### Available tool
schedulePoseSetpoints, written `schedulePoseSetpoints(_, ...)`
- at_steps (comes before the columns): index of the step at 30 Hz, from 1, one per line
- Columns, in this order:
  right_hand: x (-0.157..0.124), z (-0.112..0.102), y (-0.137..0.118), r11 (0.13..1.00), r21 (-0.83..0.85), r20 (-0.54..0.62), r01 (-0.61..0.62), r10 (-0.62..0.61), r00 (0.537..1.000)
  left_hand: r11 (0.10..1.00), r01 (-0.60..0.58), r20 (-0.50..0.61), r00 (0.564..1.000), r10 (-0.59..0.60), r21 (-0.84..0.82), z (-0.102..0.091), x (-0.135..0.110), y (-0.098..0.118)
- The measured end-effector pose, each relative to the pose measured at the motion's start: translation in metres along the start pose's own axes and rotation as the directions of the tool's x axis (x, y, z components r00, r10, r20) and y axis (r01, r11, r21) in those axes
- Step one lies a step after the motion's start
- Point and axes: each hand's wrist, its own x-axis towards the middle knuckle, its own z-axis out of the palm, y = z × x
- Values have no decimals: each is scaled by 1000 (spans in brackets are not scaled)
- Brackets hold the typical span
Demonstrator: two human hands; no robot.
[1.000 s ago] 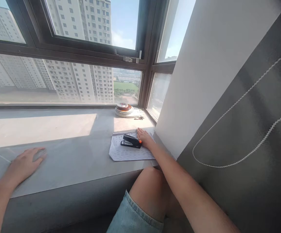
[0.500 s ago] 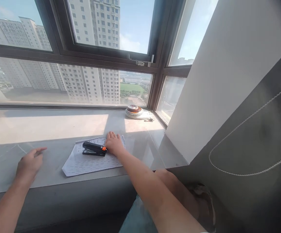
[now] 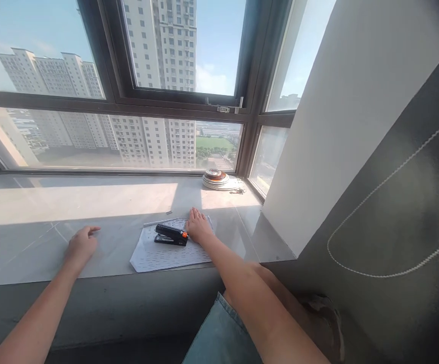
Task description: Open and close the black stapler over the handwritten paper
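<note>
My right hand (image 3: 199,227) lies flat, fingers stretched out, on the upper right part of some printed paper sheets (image 3: 166,259). A black stapler (image 3: 171,235) with an orange piece at its right end rests on the sheets, close against the left side of that hand. My left hand (image 3: 82,246) is on the window sill (image 3: 109,258), left of the paper and apart from it. Its index finger points right, and nothing shows in its grasp. Behind the paper's top edge lies a small grey strip (image 3: 169,212).
Stacked round plates or lids (image 3: 215,181) stand in the sill's back right corner, with a small chain-like item (image 3: 237,191) beside them. A dark-framed window (image 3: 181,111) rises behind. At right are a white wall (image 3: 306,126) and a hanging beaded cord (image 3: 379,276).
The view has shifted, so the hands, paper and stapler appear farther right. The small grey strip now shows behind the paper. Both hands keep nearly the same pose.
</note>
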Motion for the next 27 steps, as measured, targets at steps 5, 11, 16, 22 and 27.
schedulePoseSetpoints(5,-23,-30,69,990,-101,104,-98,109,989,962,-101,12,994,108,-254,0,-20,78)
schedulePoseSetpoints(11,-32,-38,86,983,-110,119,-143,156,981,572,-35,229,895,382,-819,62,-43,209)
schedulePoseSetpoints(16,-37,-46,99,978,-104,137,-179,193,972,648,-79,205,914,351,-758,121,-53,238)
schedulePoseSetpoints(22,-36,-63,108,981,2,116,-192,191,975,711,-255,172,866,469,-656,140,-70,242)
schedulePoseSetpoints(27,-39,-74,93,904,423,-128,-60,125,984,741,-563,144,752,643,-366,141,-79,247)
